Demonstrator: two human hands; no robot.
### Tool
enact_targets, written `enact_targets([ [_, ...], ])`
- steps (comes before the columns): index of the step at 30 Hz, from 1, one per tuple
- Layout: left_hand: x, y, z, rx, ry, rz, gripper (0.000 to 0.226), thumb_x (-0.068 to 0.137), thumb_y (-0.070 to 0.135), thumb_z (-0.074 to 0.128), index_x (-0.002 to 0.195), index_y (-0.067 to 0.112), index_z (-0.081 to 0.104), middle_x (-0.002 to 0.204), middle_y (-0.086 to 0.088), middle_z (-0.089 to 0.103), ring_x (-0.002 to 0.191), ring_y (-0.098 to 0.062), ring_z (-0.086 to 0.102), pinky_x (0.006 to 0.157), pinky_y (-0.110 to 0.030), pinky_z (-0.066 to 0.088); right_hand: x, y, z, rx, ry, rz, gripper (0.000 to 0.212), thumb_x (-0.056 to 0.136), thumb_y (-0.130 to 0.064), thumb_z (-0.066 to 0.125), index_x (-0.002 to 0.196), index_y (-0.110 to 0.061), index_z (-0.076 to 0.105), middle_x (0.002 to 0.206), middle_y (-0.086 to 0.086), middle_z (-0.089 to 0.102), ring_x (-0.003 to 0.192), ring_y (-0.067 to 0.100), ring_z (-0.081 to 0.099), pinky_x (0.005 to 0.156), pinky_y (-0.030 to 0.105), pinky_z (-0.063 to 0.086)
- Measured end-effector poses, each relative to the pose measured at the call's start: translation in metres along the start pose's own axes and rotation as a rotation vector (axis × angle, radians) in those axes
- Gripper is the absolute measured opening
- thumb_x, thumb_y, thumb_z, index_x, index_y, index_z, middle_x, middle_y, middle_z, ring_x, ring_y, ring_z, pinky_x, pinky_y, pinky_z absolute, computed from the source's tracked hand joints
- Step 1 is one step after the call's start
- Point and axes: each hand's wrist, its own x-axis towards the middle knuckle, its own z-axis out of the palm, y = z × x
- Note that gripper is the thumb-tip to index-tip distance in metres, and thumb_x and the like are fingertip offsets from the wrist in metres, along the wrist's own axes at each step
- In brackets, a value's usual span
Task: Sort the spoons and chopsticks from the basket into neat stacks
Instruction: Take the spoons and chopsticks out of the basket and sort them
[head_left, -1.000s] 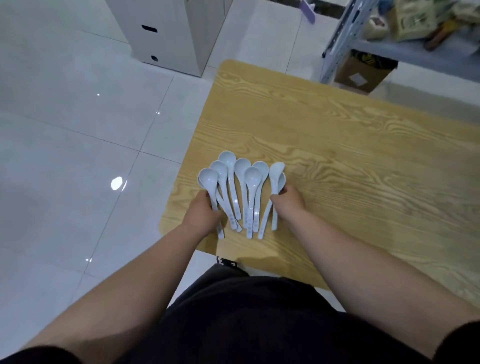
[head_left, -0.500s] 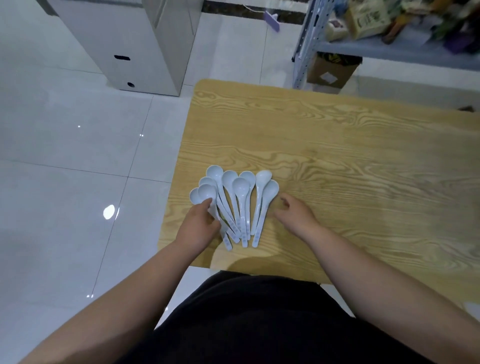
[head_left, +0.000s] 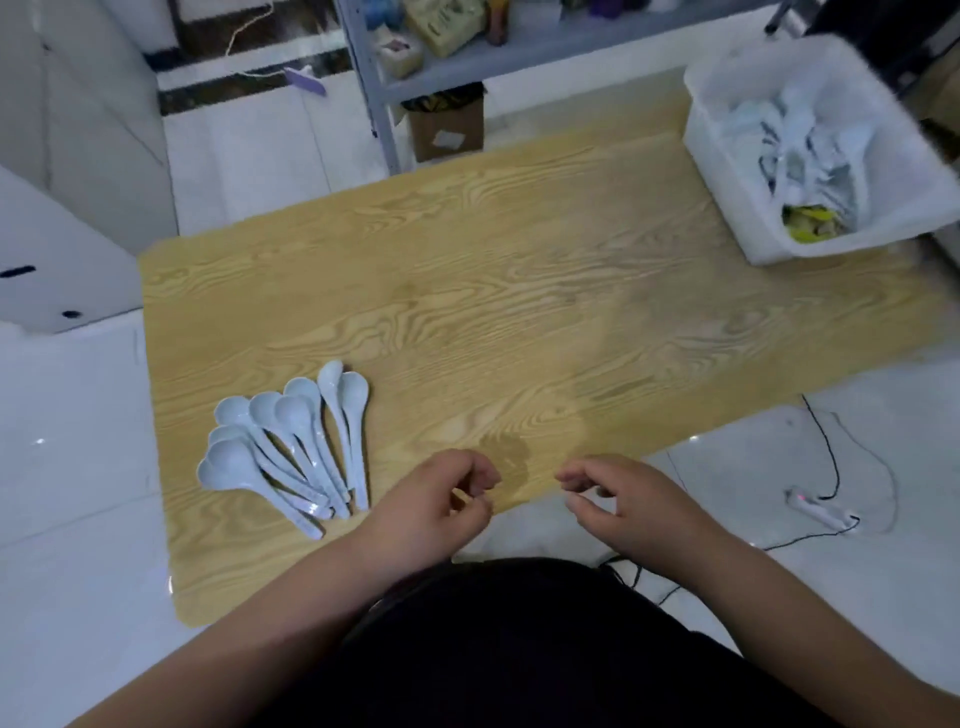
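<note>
A: What were the fingers (head_left: 478, 475) doing?

B: Idle, it seemed. The left hand (head_left: 426, 504) and right hand (head_left: 628, 501) hung over the counter's (head_left: 519, 312) near edge at bottom centre. Both were loosely curled, the right thumb close to its forefinger, and neither appeared to hold anything.

A: And the spoons (head_left: 291, 447)?

B: At lower left, just left of the left hand, lying overlapped in a fan on the counter.

A: Pointing which way?

B: Bowls toward the upper left, hollows up, with the handle ends gathered at lower right. The rightmost pair ran almost straight up the frame. The leftmost slanted hard, so the long axes splayed rather than lay parallel.

A: What could have gone wrong?

B: The fan was no neat stack. I judged that squaring it from one side would skew the handles further or slide a spoon off its neighbour. The left wrist was also close enough to brush the handle ends while reaching for the basket (head_left: 727, 218) at upper right. Its contents were blurred and I could make out no chopsticks, so a blind grab might have brought out a tangle.
</note>
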Motion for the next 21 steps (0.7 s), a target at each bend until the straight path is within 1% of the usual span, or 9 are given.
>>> enact_targets([
  [2, 0.02, 0.033, 0.031, 0.019, -0.037, 0.032, 0.019, 0.089, 0.015, 0.063, 0.1, 0.031, 0.061, 0.101, 0.006, 0.066, 0.094, -0.009, 0.063, 0.08, -0.025, 0.053, -0.026, 0.032, -0.021, -0.007, 0.039, -0.021, 0.025, 0.096, -0.034, 0.061, 0.121, -0.039, 0.063, 0.11, -0.03, 0.059, 0.107, -0.02, 0.049, 0.083, 0.004, 0.039],
  [5, 0.047, 0.08, 0.079, 0.062, -0.059, 0.05, 0.022, 0.09, 0.009, 0.065, 0.099, 0.029, 0.062, 0.1, 0.009, 0.066, 0.095, -0.005, 0.062, 0.077, -0.019, 0.051, -0.061, 0.079, -0.051, 0.036, 0.073, -0.027, 0.026, 0.096, -0.035, 0.06, 0.122, -0.036, 0.063, 0.113, -0.026, 0.06, 0.106, -0.016, 0.052, 0.086, 0.008, 0.041],
  [8, 0.075, 0.123, 0.127, 0.1, -0.079, 0.084, 0.024, 0.091, 0.011, 0.065, 0.097, 0.034, 0.061, 0.099, 0.012, 0.066, 0.096, -0.003, 0.062, 0.077, -0.017, 0.051, -0.091, 0.124, -0.082, 0.021, 0.118, -0.031, 0.027, 0.096, -0.04, 0.057, 0.122, -0.037, 0.062, 0.113, -0.025, 0.06, 0.105, -0.015, 0.052, 0.086, 0.008, 0.041],
  [11, 0.101, 0.16, 0.165, 0.157, -0.123, 0.127, 0.022, 0.091, 0.015, 0.065, 0.099, 0.035, 0.062, 0.099, 0.016, 0.065, 0.097, -0.003, 0.062, 0.078, -0.017, 0.05, -0.115, 0.158, -0.114, -0.015, 0.153, -0.026, 0.028, 0.097, -0.043, 0.053, 0.124, -0.038, 0.06, 0.113, -0.026, 0.058, 0.104, -0.013, 0.051, 0.084, 0.008, 0.04],
  [14, 0.121, 0.19, 0.193, 0.155, -0.138, 0.134, 0.021, 0.091, 0.018, 0.065, 0.102, 0.036, 0.063, 0.099, 0.02, 0.065, 0.098, -0.001, 0.062, 0.078, -0.013, 0.048, -0.13, 0.183, -0.141, -0.008, 0.192, 0.006, 0.028, 0.097, -0.044, 0.051, 0.123, -0.041, 0.058, 0.114, -0.028, 0.056, 0.104, -0.015, 0.05, 0.083, 0.007, 0.038],
  [17, 0.14, 0.21, 0.213, 0.142, -0.166, 0.123, 0.02, 0.092, 0.018, 0.065, 0.105, 0.034, 0.065, 0.1, 0.022, 0.066, 0.101, 0.001, 0.062, 0.08, -0.011, 0.047, -0.134, 0.203, -0.163, 0.008, 0.224, 0.027, 0.028, 0.097, -0.045, 0.051, 0.124, -0.042, 0.058, 0.115, -0.028, 0.056, 0.1, -0.02, 0.047, 0.081, 0.007, 0.038],
  [19, 0.154, 0.218, 0.223, 0.139, -0.187, 0.117, 0.021, 0.092, 0.019, 0.064, 0.106, 0.035, 0.065, 0.102, 0.027, 0.065, 0.101, 0.003, 0.062, 0.08, -0.011, 0.048, -0.131, 0.215, -0.178, -0.004, 0.235, 0.032, 0.028, 0.098, -0.043, 0.052, 0.124, -0.04, 0.058, 0.114, -0.027, 0.056, 0.095, -0.023, 0.044, 0.078, 0.005, 0.036],
  [21, 0.17, 0.224, 0.23, 0.134, -0.21, 0.115, 0.021, 0.092, 0.019, 0.064, 0.105, 0.035, 0.064, 0.104, 0.03, 0.063, 0.102, 0.003, 0.062, 0.08, -0.012, 0.048, -0.124, 0.226, -0.196, -0.01, 0.255, 0.041, 0.027, 0.098, -0.041, 0.053, 0.124, -0.039, 0.059, 0.112, -0.027, 0.055, 0.095, -0.025, 0.042, 0.075, 0.003, 0.035],
])
